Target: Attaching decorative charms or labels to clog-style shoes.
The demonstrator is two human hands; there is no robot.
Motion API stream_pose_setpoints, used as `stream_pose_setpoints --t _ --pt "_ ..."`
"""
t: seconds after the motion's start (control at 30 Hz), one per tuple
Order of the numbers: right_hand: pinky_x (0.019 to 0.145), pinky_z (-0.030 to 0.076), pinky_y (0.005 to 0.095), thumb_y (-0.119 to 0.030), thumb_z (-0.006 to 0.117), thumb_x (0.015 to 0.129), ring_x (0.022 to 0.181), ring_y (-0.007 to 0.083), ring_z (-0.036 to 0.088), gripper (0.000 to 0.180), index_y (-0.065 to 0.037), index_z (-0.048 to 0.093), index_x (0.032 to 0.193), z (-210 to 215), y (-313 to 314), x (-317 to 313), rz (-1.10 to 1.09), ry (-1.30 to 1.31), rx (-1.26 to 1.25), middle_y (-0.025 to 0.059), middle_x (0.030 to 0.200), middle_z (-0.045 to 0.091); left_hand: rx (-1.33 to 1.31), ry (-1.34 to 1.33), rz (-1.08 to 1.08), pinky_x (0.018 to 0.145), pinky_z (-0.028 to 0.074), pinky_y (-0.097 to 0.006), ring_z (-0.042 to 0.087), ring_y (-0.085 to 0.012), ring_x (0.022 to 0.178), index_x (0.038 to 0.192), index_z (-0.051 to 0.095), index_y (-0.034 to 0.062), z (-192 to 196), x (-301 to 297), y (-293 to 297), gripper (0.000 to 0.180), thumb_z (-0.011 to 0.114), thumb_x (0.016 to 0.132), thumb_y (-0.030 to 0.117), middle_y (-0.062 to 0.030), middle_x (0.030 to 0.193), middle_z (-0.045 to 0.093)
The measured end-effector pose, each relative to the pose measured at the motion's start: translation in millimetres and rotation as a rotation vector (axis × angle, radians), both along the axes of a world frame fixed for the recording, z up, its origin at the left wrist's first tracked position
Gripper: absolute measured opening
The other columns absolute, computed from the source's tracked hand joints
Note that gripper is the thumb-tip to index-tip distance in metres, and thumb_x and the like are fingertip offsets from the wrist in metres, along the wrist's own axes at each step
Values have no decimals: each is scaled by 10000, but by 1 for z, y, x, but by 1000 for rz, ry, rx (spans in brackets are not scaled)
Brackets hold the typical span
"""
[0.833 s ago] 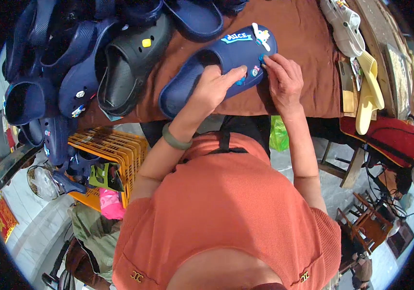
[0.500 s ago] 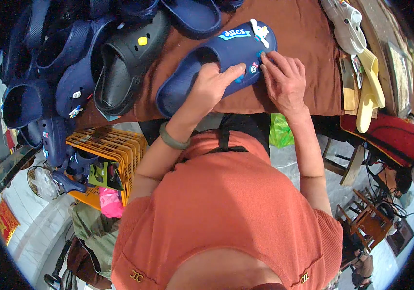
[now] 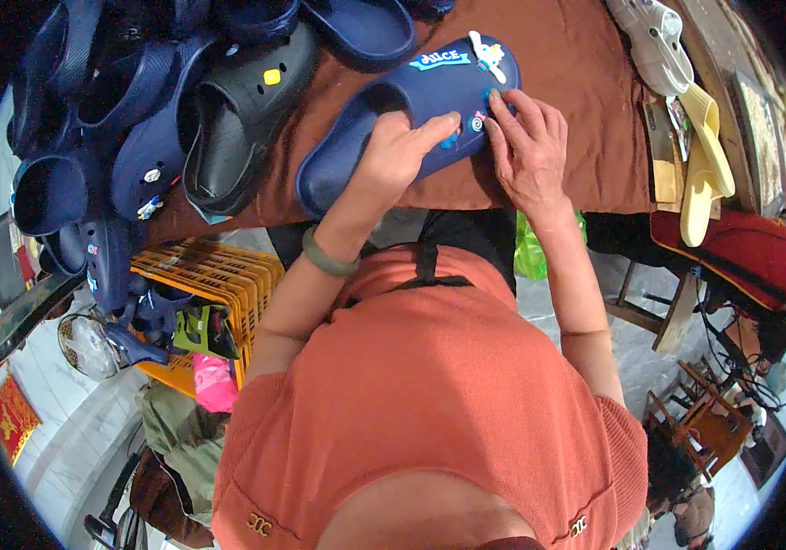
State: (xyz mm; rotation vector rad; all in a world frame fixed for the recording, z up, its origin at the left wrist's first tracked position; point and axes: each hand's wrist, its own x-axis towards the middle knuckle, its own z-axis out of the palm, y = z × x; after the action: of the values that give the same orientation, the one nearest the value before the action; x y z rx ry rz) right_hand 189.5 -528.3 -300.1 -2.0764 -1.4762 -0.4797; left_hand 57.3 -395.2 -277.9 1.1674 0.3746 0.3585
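A navy blue clog [image 3: 416, 110] lies on the brown table [image 3: 586, 101], with small charms on its top: a light blue label, a white figure and a round spiral piece. My left hand [image 3: 393, 160] grips the clog's side, the forefinger stretched over the top near the charms. My right hand [image 3: 526, 147] rests on the toe end, fingertips pressing on the top next to the spiral charm. A green bangle [image 3: 329, 259] sits on my left wrist.
A heap of navy and black clogs [image 3: 164, 119] fills the table's left part and spills over its edge. A yellow plastic crate [image 3: 205, 293] stands below. At right lie a white clog [image 3: 659, 41], a yellow sandal [image 3: 705, 160] and a red bag [image 3: 741, 252].
The clog and both hands have shifted slightly up and right in view. My left forefinger has stretched out over the clog's top.
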Motion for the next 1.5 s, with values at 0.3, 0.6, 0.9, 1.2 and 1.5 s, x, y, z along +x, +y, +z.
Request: stream_pose_setpoints --t 0.3,0.6,0.9,1.2,1.5 --pt "913 352 400 -194 670 789 1067 270 484 330 -119 641 1109 -13 5 -7 -21 64 103 47 1117 571 -36 119 129 750 467 -247 585 -99 801 907 639 34 -7 -3 -3 148 638 855 173 -24 881 642" --pt "868 349 392 -247 752 678 982 238 501 336 -170 697 1000 -6 9 0 85 294 157 12 1024 599 -42 83 81 749 476 -261 588 -104 828 954 636 29 -5 8 4 185 642 845 178 -32 916 643" --pt "820 381 424 -161 728 719 884 238 567 315 -85 606 1000 -18 14 -15 29 -41 180 72 960 579 -41 120 86 872 454 -308 580 -149 965 1132 590 -11 1 -3 -2 332 621 838 140 -59 1067 625" --pt "760 460 399 -56 686 730 861 277 573 277 -1 584 982 1 19 -23 62 -163 158 128 952 575 -121 130 22 764 473 -262 578 -99 856 1028 624 -12 -15 -8 -1 223 587 872 142 -27 970 623" --pt "774 483 396 -37 675 741 876 305 575 265 7 581 984 -9 23 -17 35 -60 167 155 973 577 -136 13 48 789 466 -263 556 -106 899 1114 569 -40 -18 1 -1 275 562 885 113 -38 1020 596"
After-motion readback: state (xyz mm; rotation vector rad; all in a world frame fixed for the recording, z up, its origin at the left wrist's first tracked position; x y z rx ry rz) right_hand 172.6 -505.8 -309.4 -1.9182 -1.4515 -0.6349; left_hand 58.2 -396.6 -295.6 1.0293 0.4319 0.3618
